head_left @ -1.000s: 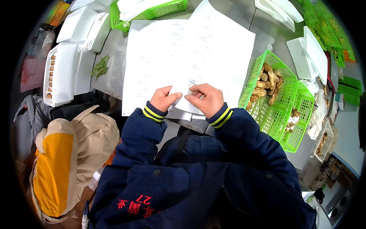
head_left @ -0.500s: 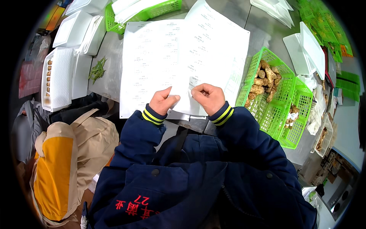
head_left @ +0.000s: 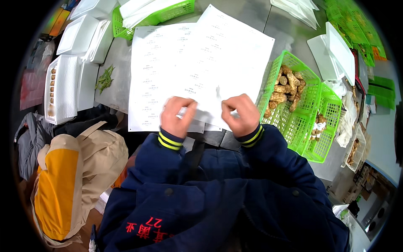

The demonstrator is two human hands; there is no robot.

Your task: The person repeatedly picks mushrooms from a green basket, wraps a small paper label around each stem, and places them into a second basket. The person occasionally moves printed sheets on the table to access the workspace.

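"Boxes (head_left: 66,90) stand at our left, then greens (head_left: 104,79) on the counter (head_left: 119,94). How are our grips?"

"Left grip (head_left: 176,117), over the sheets (head_left: 239,50): curled and blurred; we can't tell whether it holds anything. Right grip (head_left: 242,115): curled into a pinch, a pale strip (head_left: 218,93) by its tips; we can't tell if it's held."

"And the step?"

"We'd judge it fine handling at the sheets, which lie left of the basket (head_left: 282,126) of brown pieces (head_left: 289,88). A next move calls for a light, steady pinch."
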